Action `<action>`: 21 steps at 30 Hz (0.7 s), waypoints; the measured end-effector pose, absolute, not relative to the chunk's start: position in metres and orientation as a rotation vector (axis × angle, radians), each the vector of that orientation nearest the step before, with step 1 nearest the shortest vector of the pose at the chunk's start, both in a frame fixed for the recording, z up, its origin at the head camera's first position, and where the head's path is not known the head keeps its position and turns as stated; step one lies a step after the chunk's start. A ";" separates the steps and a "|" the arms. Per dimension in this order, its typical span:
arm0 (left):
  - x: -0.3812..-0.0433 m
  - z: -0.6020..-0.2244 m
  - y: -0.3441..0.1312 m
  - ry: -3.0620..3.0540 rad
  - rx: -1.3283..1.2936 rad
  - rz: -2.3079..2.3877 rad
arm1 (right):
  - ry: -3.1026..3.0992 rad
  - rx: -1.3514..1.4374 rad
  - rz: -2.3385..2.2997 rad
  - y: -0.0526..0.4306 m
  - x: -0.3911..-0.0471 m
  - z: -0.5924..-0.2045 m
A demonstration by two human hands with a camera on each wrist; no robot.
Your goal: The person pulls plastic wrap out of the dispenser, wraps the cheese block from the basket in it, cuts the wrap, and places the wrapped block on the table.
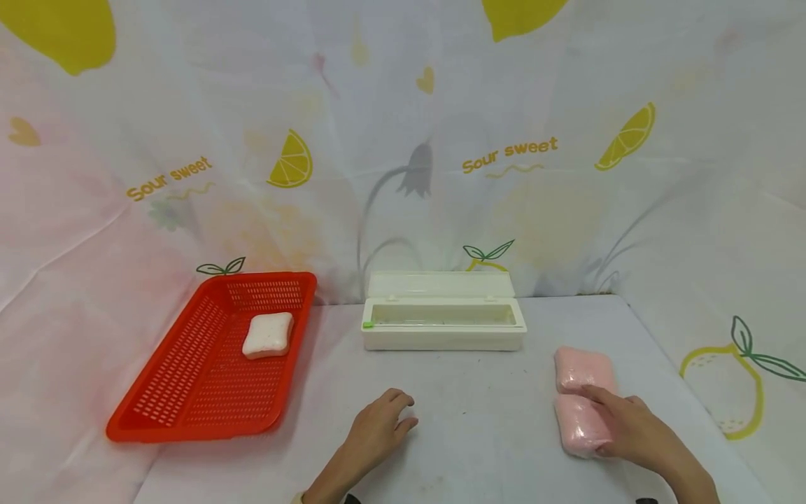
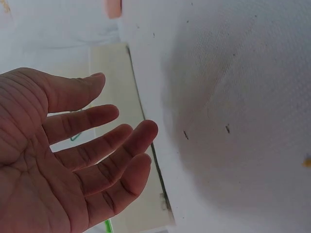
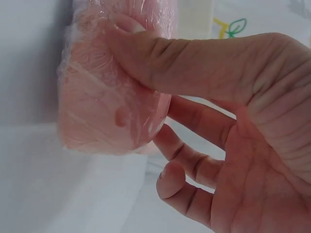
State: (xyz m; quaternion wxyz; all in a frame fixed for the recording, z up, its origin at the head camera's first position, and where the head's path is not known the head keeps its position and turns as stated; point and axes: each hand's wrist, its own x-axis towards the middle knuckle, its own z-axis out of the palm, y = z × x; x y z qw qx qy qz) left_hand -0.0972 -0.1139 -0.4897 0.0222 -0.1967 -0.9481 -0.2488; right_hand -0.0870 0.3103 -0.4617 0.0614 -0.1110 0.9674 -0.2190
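Observation:
On the right of the table in the head view, my right hand (image 1: 636, 427) spans the nearer of two pink soap-like blocks (image 1: 579, 423), thumb at its near edge and index finger at its far edge. In the right wrist view the thumb presses the clear plastic wrap of this pink block (image 3: 112, 107), while the lower fingers curl below it. The farther pink block (image 1: 585, 367) lies right against it. My left hand (image 1: 380, 427) hovers over the table's middle with loosely bent fingers and nothing in them; the left wrist view shows its bare palm (image 2: 43, 165).
At the left stands a red perforated basket (image 1: 286, 392) with a white rounded-square block (image 1: 267, 334) inside. A long white box (image 1: 441, 341), its lid (image 1: 441, 283) raised, sits at the back centre against the printed cloth backdrop (image 1: 390, 105).

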 end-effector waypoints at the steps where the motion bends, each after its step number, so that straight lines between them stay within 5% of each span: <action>1: -0.097 -0.490 -0.114 -2.940 -0.607 -0.770 | 2.906 -0.318 -0.671 0.312 -0.087 -0.463; 6: -0.097 -0.489 -0.116 -2.937 -0.588 -0.762 | 2.884 -0.333 -0.708 0.313 -0.088 -0.465; 12: -0.108 -0.487 -0.124 -2.945 -0.489 -0.756 | 3.014 -0.753 -0.833 0.300 -0.096 -0.457; 21: -0.148 -0.469 -0.138 -2.809 -0.466 -0.703 | 3.000 -0.571 -0.939 0.254 -0.137 -0.437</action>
